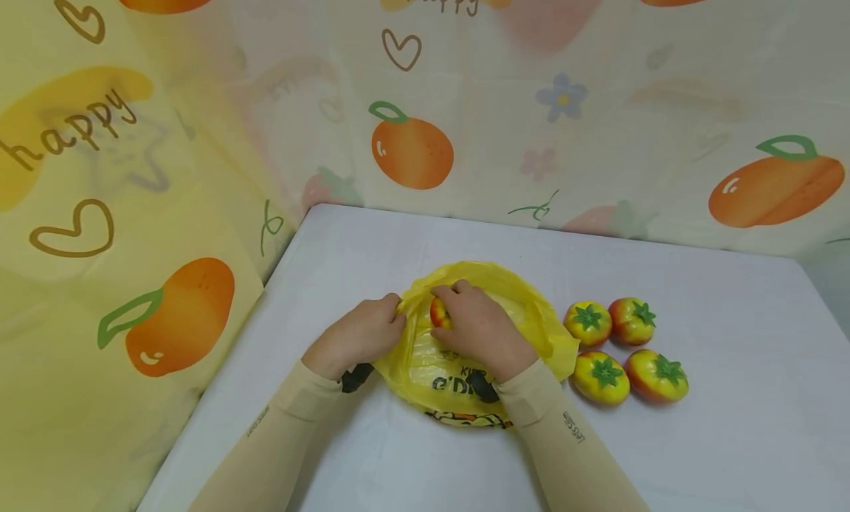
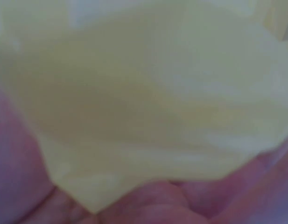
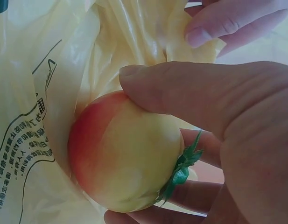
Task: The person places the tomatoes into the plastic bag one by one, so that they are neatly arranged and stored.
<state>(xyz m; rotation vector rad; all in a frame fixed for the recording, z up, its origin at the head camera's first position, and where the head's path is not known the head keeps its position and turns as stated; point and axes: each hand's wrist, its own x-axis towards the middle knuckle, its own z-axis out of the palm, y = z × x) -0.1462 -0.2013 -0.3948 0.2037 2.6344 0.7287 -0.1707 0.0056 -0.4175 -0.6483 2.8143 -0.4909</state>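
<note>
A yellow plastic bag (image 1: 425,383) with black print lies on the table, its mouth spread open. At its left rim, my left hand (image 1: 361,336) pinches the thin plastic between thumb and fingers; the left wrist view is filled with blurred bag film. Inside the bag mouth, my right hand (image 1: 481,331) holds a red-and-yellow tomato-like fruit (image 3: 125,154) with a green leafy top. Thumb and fingers wrap round opposite sides of it in the right wrist view. Whether other things lie deeper in the bag is hidden.
Just right of the bag sit several similar fruits, among them a front left one (image 1: 600,379) and a back right one (image 1: 632,322). The white table (image 1: 744,335) meets a fruit-patterned curtain (image 1: 491,128) at the back and left.
</note>
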